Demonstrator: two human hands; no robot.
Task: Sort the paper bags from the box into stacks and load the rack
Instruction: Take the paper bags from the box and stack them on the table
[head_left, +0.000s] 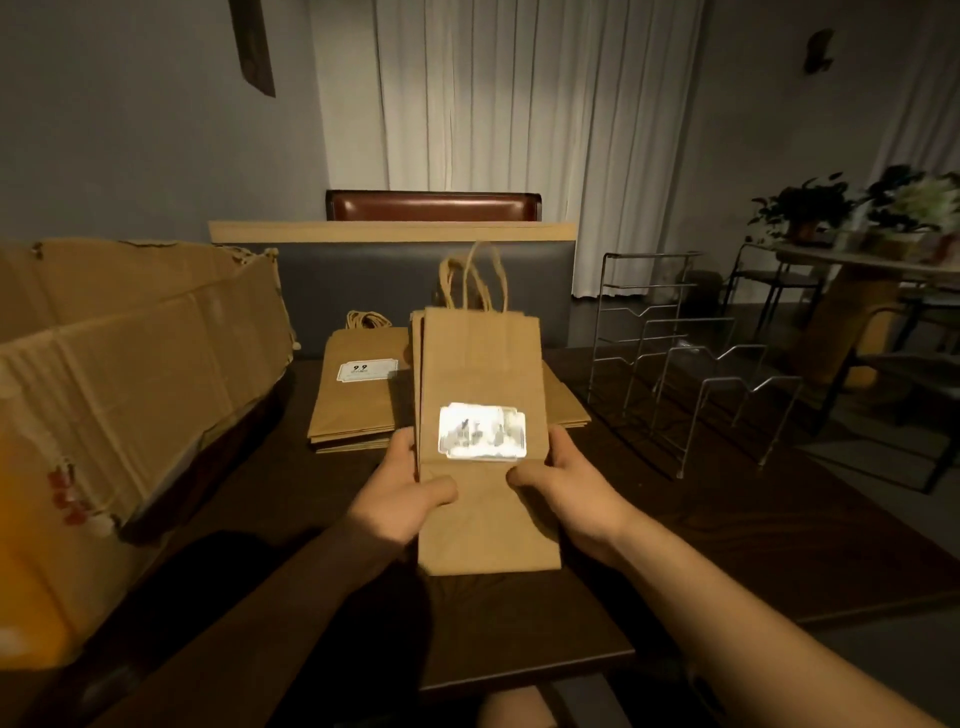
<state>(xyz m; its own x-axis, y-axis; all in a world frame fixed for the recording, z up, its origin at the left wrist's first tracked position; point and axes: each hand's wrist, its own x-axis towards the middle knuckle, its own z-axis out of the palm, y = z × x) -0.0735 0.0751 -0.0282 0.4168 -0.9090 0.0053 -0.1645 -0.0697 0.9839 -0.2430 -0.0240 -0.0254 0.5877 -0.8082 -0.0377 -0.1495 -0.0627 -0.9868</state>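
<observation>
A bundle of flat brown paper bags (480, 374) with a white label and twisted handles stands tilted above the dark table (727, 545). My left hand (402, 491) grips its left edge, thumb across the front. My right hand (563, 488) grips the right edge the same way. Behind it, a stack of labelled bags (356, 395) lies flat on the table, and another stack (563, 402) shows partly at the right, mostly hidden by the held bags. The wire rack (691, 379) stands to the right with its slots bare. The big cardboard box (119, 395) sits at the left.
A grey bench back (395, 280) with a wooden top runs behind the table. Further right stand chairs and a round table with potted plants (852, 208). White curtains hang at the back. The table's near edge is right below my forearms.
</observation>
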